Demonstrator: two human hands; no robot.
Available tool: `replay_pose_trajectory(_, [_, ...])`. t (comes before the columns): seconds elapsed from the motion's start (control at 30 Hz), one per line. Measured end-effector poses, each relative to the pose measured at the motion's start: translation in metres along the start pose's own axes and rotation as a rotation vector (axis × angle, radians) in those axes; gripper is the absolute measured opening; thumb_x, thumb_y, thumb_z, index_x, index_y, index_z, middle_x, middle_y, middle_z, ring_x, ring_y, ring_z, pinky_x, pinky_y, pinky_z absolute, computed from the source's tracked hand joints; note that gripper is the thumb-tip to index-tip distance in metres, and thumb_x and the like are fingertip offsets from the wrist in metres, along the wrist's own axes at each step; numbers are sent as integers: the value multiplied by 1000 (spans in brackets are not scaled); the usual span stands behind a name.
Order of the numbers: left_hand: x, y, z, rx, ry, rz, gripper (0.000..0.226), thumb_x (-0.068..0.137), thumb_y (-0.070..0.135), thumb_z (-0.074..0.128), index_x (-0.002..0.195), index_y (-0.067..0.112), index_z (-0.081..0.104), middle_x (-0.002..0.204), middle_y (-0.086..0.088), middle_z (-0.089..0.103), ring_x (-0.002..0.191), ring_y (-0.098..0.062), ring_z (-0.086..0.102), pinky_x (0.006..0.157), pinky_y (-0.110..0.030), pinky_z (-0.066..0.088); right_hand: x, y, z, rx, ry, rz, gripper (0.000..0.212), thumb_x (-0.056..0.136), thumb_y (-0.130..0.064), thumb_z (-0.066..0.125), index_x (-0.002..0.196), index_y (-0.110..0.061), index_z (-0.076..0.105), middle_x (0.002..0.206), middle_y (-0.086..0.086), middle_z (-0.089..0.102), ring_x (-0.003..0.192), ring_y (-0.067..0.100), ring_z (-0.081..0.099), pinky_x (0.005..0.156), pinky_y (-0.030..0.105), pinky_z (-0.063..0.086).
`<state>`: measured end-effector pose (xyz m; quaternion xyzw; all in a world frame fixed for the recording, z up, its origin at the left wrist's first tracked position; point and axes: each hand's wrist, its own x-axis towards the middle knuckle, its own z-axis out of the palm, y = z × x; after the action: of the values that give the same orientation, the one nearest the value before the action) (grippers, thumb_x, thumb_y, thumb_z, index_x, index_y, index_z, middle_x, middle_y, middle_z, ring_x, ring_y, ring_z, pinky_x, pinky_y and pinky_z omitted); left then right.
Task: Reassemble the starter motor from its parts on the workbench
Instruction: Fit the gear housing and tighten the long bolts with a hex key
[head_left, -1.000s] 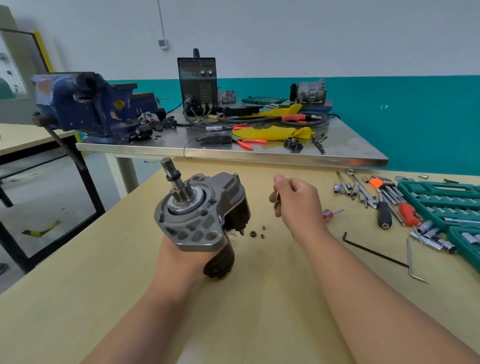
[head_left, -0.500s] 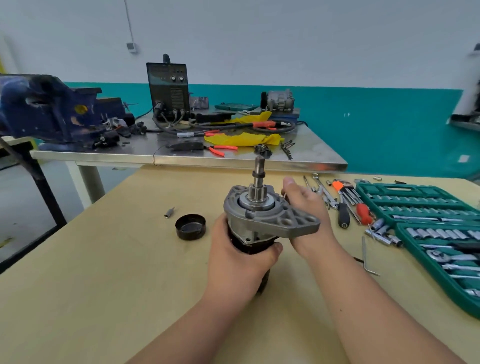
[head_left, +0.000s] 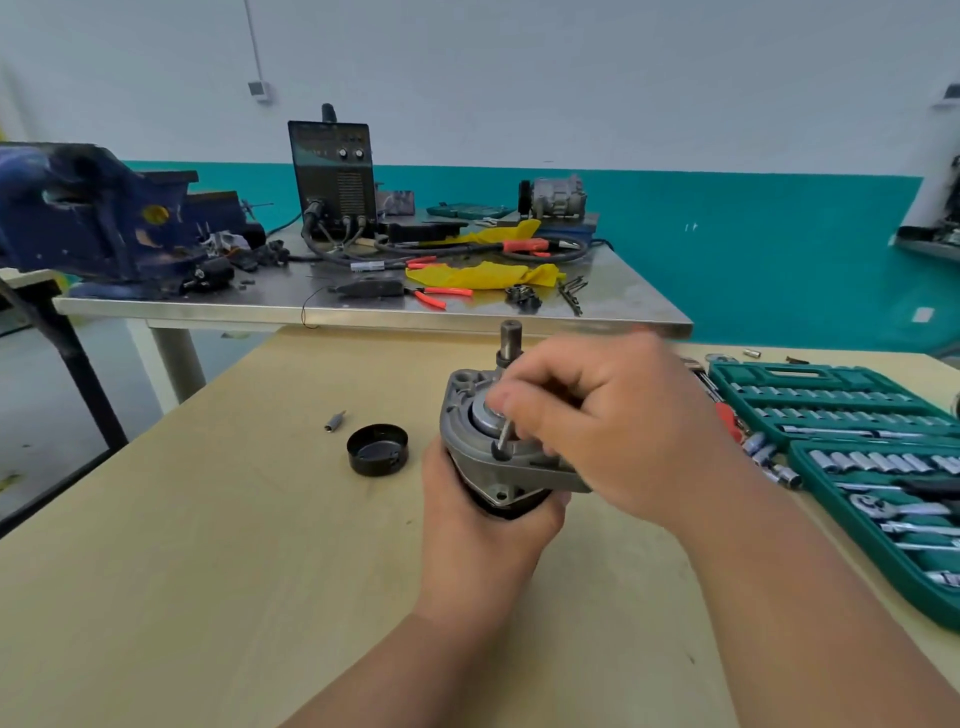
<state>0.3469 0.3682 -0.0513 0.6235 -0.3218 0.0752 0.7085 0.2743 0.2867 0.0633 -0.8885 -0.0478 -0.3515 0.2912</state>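
Note:
The starter motor (head_left: 470, 441) stands upright over the wooden workbench (head_left: 208, 545), grey flange and shaft pointing up. My left hand (head_left: 483, 525) grips its black body from below. My right hand (head_left: 597, 421) hovers over the flange and pinches a thin metal bolt (head_left: 504, 436), whose lower end sits at a hole in the flange. A black round cap (head_left: 377, 449) lies on the bench to the left of the motor, with a small metal bit (head_left: 335, 421) beyond it.
An open green socket set (head_left: 852, 452) fills the right side of the bench, loose sockets and red-handled tools beside it. Behind stands a steel table (head_left: 363, 306) with a blue vise (head_left: 98, 218), a black welder box (head_left: 332, 176), yellow cloth and pliers.
The motor went from tilted at the left to upright in the middle. My right hand came over the flange with the bolt and set its tip at a flange hole.

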Motion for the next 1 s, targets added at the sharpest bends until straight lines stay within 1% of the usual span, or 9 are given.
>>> replay_pose_trajectory(0.13, [-2,-2,1,-22,-14,-71,81,60,14,92,113,52,43,113,15,62,103,-1,63,83,-18,53,1,1,2,-113,-29,22,11,87,-30,70,79,-25,75,66,-17,65,68,4,60,58,20,46])
replay_pose_trajectory(0.3, [-1,-2,0,-35,-31,-85,78,60,10,89,117,39,44,108,7,64,96,-8,66,77,-24,56,0,-6,7,-198,-59,-78,16,84,-28,64,84,-21,78,74,-8,66,75,9,56,63,21,43])
replay_pose_trajectory(0.4, [-1,-1,1,-45,-37,-110,77,60,13,89,117,39,45,108,1,65,94,-16,68,78,-38,58,-2,-8,5,-110,-73,2,7,87,-25,69,85,-27,75,71,-19,64,74,2,59,64,18,46])
replay_pose_trajectory(0.47, [-1,-2,1,-38,-39,-119,79,60,16,90,121,39,44,112,-1,65,98,-19,67,81,-44,58,-3,-9,2,-77,-104,51,14,85,-23,72,79,-35,68,64,-29,60,68,-5,58,61,11,45])
replay_pose_trajectory(0.6, [-2,-2,0,-46,-19,-86,80,60,15,90,121,41,45,117,6,63,104,-7,65,82,-24,54,-4,-16,1,-155,-159,70,20,85,-19,70,74,-34,62,58,-35,55,61,-10,54,59,6,40])
replay_pose_trajectory(0.7, [-3,-1,0,-61,-20,-77,77,60,11,87,118,41,47,112,13,64,101,-2,64,77,-14,51,-7,-18,0,-237,-158,55,19,85,-18,69,73,-31,61,60,-23,52,68,-10,51,62,6,37])
replay_pose_trajectory(0.83, [-1,2,-2,-57,-35,-65,73,60,9,84,105,54,48,105,16,64,94,-1,66,71,-12,50,-11,-17,3,-343,-178,43,10,87,-20,65,78,-24,67,84,-13,55,81,4,51,72,20,41])
replay_pose_trajectory(0.93, [-1,4,-2,-56,-43,-60,76,61,8,85,100,62,48,106,16,65,95,-3,66,73,-15,52,-14,-16,2,-355,-177,82,10,90,-23,61,84,-25,69,95,-14,54,83,4,51,76,29,46])
replay_pose_trajectory(1.0, [-2,6,-2,-51,-49,-80,74,58,16,86,102,61,46,109,13,65,98,-4,66,76,-19,54,-16,-17,2,-353,-182,86,11,89,-21,60,85,-24,70,96,-13,53,82,4,50,76,31,47])
